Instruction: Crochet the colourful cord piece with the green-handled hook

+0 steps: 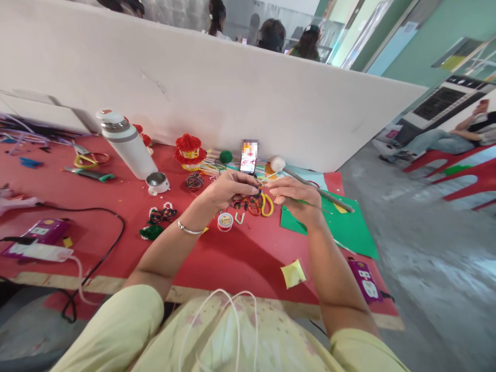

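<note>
My left hand (235, 188) is closed, pinching a small piece of multicoloured yarn work (257, 191) between thumb and fingers. Just to its right, my right hand (297, 197) is closed round a thin crochet hook (327, 210), whose far end reaches the yarn. The hook's tip is too small to make out. Beneath the hands lie yellow-handled scissors (267, 205), partly covered. A spool of thread (225, 221) and a small white U-shaped piece (239, 218) rest nearer to me. Behind, a ball of multicoloured yarn (194, 181) sits on the red table (248, 258).
A phone (249, 156) leans against the white partition (232, 93). Left of it stand a red-and-yellow craft piece (189, 151), a white flask (127, 144) and its cup (157, 183). Green sheet (349, 232) lies right; purple power sockets (365, 281) sit at the edge.
</note>
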`<state>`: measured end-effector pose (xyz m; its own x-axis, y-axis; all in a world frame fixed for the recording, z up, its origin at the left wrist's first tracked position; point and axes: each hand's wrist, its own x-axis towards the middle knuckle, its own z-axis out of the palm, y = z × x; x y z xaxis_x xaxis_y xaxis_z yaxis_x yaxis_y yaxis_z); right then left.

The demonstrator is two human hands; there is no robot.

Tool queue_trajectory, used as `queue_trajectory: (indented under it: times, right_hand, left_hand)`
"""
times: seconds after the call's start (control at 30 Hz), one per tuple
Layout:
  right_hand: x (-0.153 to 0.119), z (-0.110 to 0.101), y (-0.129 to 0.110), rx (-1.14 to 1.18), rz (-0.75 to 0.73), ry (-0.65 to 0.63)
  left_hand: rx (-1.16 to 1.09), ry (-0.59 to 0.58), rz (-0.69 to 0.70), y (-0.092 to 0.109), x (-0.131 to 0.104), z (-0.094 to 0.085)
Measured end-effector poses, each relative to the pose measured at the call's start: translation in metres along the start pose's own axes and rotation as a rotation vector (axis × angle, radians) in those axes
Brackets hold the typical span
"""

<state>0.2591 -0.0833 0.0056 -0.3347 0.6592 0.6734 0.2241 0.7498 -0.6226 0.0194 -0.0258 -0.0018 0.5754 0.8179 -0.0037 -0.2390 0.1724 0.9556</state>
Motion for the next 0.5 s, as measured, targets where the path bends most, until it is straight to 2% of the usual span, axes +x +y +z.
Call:
queue_trajectory:
  times: [0.13, 0.3, 0.5]
  right_hand:
    - [0.002, -0.008, -0.006, -0.001, 0.033, -0.100]
    - [0.009, -0.019, -0.010, 0.045, 0.002, -0.213]
    - [0.018, -0.022, -0.016, 0.116, 0.014, -0.261]
  left_hand:
    - [0.082, -0.090, 0.002, 0.004, -0.002, -0.003]
    - [0.208, -0.186, -0.030, 0.015, -0.005, -0.006]
    - [0.296, -0.246, -0.098, 0.018, -0.002, -0.008]
